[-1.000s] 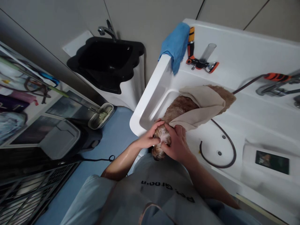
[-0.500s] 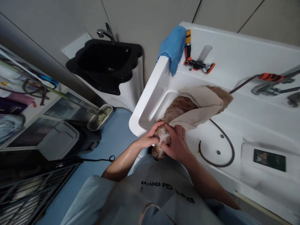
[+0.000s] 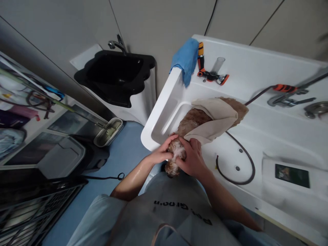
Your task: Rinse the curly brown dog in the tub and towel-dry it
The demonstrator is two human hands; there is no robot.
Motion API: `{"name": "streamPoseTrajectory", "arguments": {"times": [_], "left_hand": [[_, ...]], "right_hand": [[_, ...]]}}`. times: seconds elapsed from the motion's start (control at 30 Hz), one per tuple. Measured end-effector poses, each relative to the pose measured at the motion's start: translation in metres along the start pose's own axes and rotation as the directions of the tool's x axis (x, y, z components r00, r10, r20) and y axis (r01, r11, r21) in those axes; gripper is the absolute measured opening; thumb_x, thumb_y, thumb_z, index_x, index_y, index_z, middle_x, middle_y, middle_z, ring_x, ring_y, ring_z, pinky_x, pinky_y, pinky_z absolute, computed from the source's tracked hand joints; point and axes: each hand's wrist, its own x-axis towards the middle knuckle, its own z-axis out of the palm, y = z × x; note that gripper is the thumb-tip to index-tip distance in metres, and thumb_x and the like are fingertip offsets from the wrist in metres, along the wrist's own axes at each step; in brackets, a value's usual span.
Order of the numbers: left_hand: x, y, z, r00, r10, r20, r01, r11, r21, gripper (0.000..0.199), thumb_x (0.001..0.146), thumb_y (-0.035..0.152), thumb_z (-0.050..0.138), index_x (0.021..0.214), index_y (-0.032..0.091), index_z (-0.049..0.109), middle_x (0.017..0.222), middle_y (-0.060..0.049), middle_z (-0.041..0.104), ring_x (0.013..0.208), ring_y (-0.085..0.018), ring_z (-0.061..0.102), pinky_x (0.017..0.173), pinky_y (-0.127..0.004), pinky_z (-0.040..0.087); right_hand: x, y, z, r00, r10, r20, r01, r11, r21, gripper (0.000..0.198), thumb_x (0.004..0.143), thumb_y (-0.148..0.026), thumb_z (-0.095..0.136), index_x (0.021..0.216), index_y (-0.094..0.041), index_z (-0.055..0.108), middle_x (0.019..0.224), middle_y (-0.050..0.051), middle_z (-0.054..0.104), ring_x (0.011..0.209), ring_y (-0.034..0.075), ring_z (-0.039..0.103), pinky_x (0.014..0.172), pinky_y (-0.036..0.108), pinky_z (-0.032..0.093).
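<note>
Beside the near-left corner of the tub, your left hand cups the dog's head; your right hand clasps its other side, both 2 equally near. The body slants rightward, toward the far edge.

The left forearm and right forearm converge forward; left hand and right hand curl inward, thumbs near each other.

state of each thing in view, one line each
dog: partly covered, head white-streaked
left hand: cupped on dog's head
right hand: cupped on dog's head
beige cloth: draped over dog
blue cloth: hung over tub rim
orange-black tool: unheld
dark hose: curved
faucet: no water visible
</note>
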Motion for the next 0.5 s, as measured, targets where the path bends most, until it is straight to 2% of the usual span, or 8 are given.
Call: {"name": "streamPoseTrajectory", "arguments": {"times": [0.07, 0.13, 0.2, 0.23, 0.27, 0.3, 0.4, 0.5], "left_hand": [[-0.002, 0.006, 0.002, 1.0, 0.023, -0.019, -0.022, 0.999, 0.035, 0.088, 0.069, 0.017, 0.067, 0.153, 0.031, 0.043, 0.161, -0.005, 0.04, 0.148, -0.032, 0.038, 0.123, -0.051, 0.032], [-0.006, 0.015, 0.005, 0.979, 0.112, -0.173, -0.089, 0.986, 0.141, 0.071, 0.073, 0.019, 0.067, 0.143, 0.028, 0.054, 0.153, -0.008, 0.051, 0.141, -0.03, 0.048, 0.118, -0.048, 0.038], [-0.013, 0.028, 0.01, 0.871, 0.285, -0.399, -0.148, 0.928, 0.341, 0.038, 0.081, 0.02, 0.065, 0.119, 0.023, 0.069, 0.133, -0.009, 0.064, 0.126, -0.025, 0.059, 0.11, -0.044, 0.045], [-0.018, 0.035, 0.013, 0.804, 0.375, -0.461, -0.156, 0.882, 0.445, 0.022, 0.085, 0.02, 0.064, 0.106, 0.021, 0.071, 0.12, -0.008, 0.069, 0.115, -0.022, 0.064, 0.104, -0.04, 0.049], [-0.022, 0.042, 0.017, 0.765, 0.443, -0.467, -0.157, 0.832, 0.532, 0.012, 0.088, 0.02, 0.062, 0.096, 0.02, 0.072, 0.106, -0.006, 0.072, 0.103, -0.02, 0.067, 0.097, -0.036, 0.052], [-0.026, 0.048, 0.02, 0.769, 0.479, -0.423, -0.161, 0.786, 0.597, 0.01, 0.09, 0.019, 0.062, 0.09, 0.02, 0.071, 0.096, -0.005, 0.072, 0.093, -0.017, 0.068, 0.089, -0.032, 0.054], [-0.032, 0.06, 0.028, 0.872, 0.435, -0.222, -0.161, 0.686, 0.71, 0.013, 0.092, 0.017, 0.059, 0.088, 0.019, 0.072, 0.089, -0.004, 0.071, 0.083, -0.015, 0.068, 0.078, -0.027, 0.053], [-0.033, 0.062, 0.03, 0.909, 0.381, -0.169, -0.109, 0.608, 0.786, 0.017, 0.093, 0.017, 0.056, 0.086, 0.018, 0.071, 0.09, -0.007, 0.071, 0.084, -0.017, 0.068, 0.078, -0.028, 0.054]], "right_hand": [[-0.001, -0.001, 0.001, 1.0, 0.01, -0.003, -0.01, 1.0, 0.006, 0.068, 0.074, -0.029, 0.062, 0.141, -0.017, 0.053, 0.114, 0.013, 0.05, 0.111, 0.034, 0.047, 0.102, 0.058, 0.046], [-0.001, -0.001, 0.003, 1.0, 0.011, -0.014, -0.011, 1.0, 0.008, 0.069, 0.074, -0.028, 0.062, 0.142, -0.017, 0.053, 0.114, 0.013, 0.049, 0.112, 0.034, 0.047, 0.103, 0.057, 0.046], [-0.002, -0.002, 0.005, 1.0, 0.002, -0.026, -0.001, 1.0, 0.004, 0.069, 0.074, -0.027, 0.061, 0.142, -0.017, 0.053, 0.114, 0.013, 0.049, 0.113, 0.034, 0.047, 0.103, 0.056, 0.046], [-0.001, -0.002, 0.006, 0.999, -0.005, -0.032, 0.005, 1.0, 0.002, 0.069, 0.074, -0.026, 0.061, 0.142, -0.017, 0.053, 0.115, 0.013, 0.049, 0.114, 0.034, 0.047, 0.103, 0.056, 0.046], [-0.001, -0.002, 0.007, 0.999, -0.014, -0.039, 0.014, 1.0, -0.002, 0.069, 0.073, -0.026, 0.06, 0.142, -0.017, 0.053, 0.115, 0.013, 0.049, 0.114, 0.034, 0.047, 0.103, 0.056, 0.045], [-0.001, -0.002, 0.007, 0.999, -0.023, -0.046, 0.023, 1.0, -0.006, 0.069, 0.073, -0.026, 0.06, 0.142, -0.016, 0.053, 0.115, 0.013, 0.049, 0.115, 0.034, 0.047, 0.103, 0.056, 0.045], [0.001, -0.002, 0.009, 0.997, -0.037, -0.061, 0.036, 0.999, -0.017, 0.066, 0.075, -0.027, 0.059, 0.139, -0.014, 0.055, 0.115, 0.014, 0.049, 0.114, 0.035, 0.047, 0.103, 0.057, 0.045], [0.001, -0.003, 0.01, 0.997, -0.043, -0.057, 0.042, 0.999, -0.019, 0.065, 0.075, -0.026, 0.06, 0.138, -0.013, 0.055, 0.113, 0.014, 0.05, 0.113, 0.035, 0.048, 0.103, 0.056, 0.045]]}}
